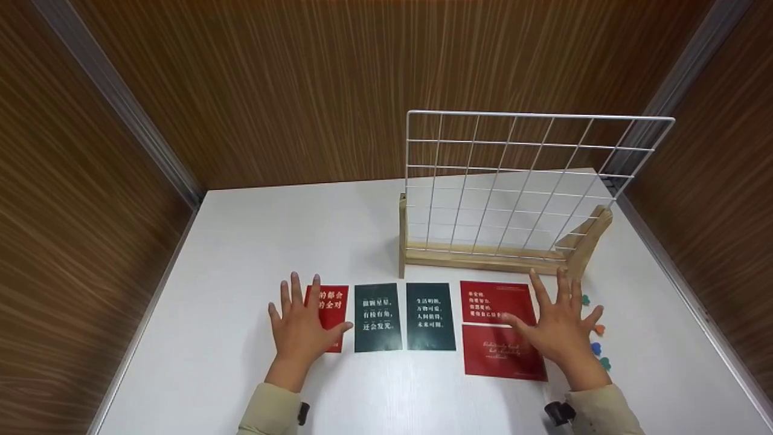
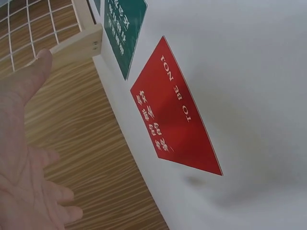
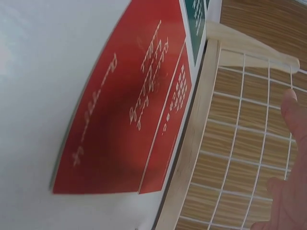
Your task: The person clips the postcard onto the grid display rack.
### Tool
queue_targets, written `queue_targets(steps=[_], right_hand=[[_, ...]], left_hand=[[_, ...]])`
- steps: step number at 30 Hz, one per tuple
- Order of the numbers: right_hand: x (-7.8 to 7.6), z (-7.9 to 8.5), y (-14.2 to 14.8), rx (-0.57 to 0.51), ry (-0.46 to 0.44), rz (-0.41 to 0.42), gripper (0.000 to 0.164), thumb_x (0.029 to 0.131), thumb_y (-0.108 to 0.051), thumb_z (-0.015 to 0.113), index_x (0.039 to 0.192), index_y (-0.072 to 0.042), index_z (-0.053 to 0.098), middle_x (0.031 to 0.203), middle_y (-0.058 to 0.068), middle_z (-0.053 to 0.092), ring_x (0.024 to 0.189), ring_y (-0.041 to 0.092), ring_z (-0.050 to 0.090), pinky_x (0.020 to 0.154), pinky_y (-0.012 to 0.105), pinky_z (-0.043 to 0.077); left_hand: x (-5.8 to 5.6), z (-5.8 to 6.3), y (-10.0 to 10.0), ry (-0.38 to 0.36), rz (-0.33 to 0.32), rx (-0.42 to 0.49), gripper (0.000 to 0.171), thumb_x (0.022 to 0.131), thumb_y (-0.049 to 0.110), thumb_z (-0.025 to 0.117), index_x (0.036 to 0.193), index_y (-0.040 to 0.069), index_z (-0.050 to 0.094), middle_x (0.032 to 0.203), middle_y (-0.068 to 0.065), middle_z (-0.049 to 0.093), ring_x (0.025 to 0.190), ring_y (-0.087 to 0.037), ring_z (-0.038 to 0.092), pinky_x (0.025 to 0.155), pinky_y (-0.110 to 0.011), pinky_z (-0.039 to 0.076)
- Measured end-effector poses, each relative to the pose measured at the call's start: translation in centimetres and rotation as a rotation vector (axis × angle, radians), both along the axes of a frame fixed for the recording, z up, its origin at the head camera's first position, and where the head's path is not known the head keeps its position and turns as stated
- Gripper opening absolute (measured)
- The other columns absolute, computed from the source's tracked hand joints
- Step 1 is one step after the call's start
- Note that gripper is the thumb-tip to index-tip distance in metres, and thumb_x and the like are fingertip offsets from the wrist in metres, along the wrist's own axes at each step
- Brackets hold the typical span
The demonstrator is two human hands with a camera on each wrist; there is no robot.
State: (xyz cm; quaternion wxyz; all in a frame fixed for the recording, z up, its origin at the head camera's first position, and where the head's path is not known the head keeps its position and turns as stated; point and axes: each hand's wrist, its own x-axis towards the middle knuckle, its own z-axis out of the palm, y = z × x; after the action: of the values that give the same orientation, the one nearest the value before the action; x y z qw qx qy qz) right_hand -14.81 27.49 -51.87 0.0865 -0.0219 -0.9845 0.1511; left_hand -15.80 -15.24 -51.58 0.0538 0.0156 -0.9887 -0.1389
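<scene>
In the head view my left hand [image 1: 300,329] is spread above a red card [image 1: 332,314] at the left end of a row. Its fingers are straight and hold nothing. My right hand [image 1: 561,332], also spread with nothing in it, hovers over the right edges of two red cards, an upper one [image 1: 495,299] and a lower one [image 1: 498,356]. Two dark green cards, one [image 1: 378,335] beside the other [image 1: 430,338], lie between the hands. In the left wrist view the red card [image 2: 175,110] reads "TO BE NO.1", with the left hand [image 2: 29,158] apart from it.
A white wire grid [image 1: 507,175] stands in a wooden base [image 1: 483,260] behind the cards, at the right. Several small coloured pieces, among them an orange one [image 1: 599,329] and a blue one [image 1: 596,348], lie right of my right hand. Wood-grain panels [image 1: 302,90] surround the white table [image 1: 272,229].
</scene>
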Motion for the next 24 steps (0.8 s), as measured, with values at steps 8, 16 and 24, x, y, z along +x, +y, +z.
queue_targets(steps=[8, 16, 24], right_hand=[[0.3, -0.1, 1.1, -0.042, 0.003, -0.010, 0.100, 0.076, -0.069, 0.060, 0.152, -0.019, 0.018, 0.152, 0.029, 0.004, 0.138, 0.049, -0.007, 0.087, 0.080, -0.012], [0.5, -0.1, 2.0, -0.079, -0.029, -0.035, 0.102, 0.077, -0.070, 0.058, 0.153, -0.018, 0.013, 0.150, 0.032, 0.004, 0.136, 0.053, -0.006, 0.085, 0.081, -0.011], [0.6, -0.3, 2.9, -0.113, -0.045, -0.064, 0.104, 0.076, -0.069, 0.060, 0.153, -0.019, 0.011, 0.149, 0.033, 0.003, 0.135, 0.054, -0.003, 0.085, 0.082, -0.009]], left_hand=[[-0.3, -0.2, -0.7, -0.021, 0.019, 0.023, 0.110, 0.067, 0.056, 0.077, 0.152, 0.014, 0.022, 0.155, -0.022, 0.009, 0.140, -0.041, 0.004, 0.105, -0.067, 0.010], [-0.3, -0.4, -1.5, -0.055, 0.037, 0.062, 0.111, 0.068, 0.055, 0.077, 0.153, 0.014, 0.018, 0.156, -0.022, 0.007, 0.141, -0.041, 0.002, 0.105, -0.066, 0.010], [-0.4, -0.7, -2.1, -0.050, 0.053, 0.126, 0.110, 0.068, 0.049, 0.080, 0.152, 0.012, 0.019, 0.155, -0.023, 0.011, 0.140, -0.042, 0.009, 0.105, -0.066, 0.014]])
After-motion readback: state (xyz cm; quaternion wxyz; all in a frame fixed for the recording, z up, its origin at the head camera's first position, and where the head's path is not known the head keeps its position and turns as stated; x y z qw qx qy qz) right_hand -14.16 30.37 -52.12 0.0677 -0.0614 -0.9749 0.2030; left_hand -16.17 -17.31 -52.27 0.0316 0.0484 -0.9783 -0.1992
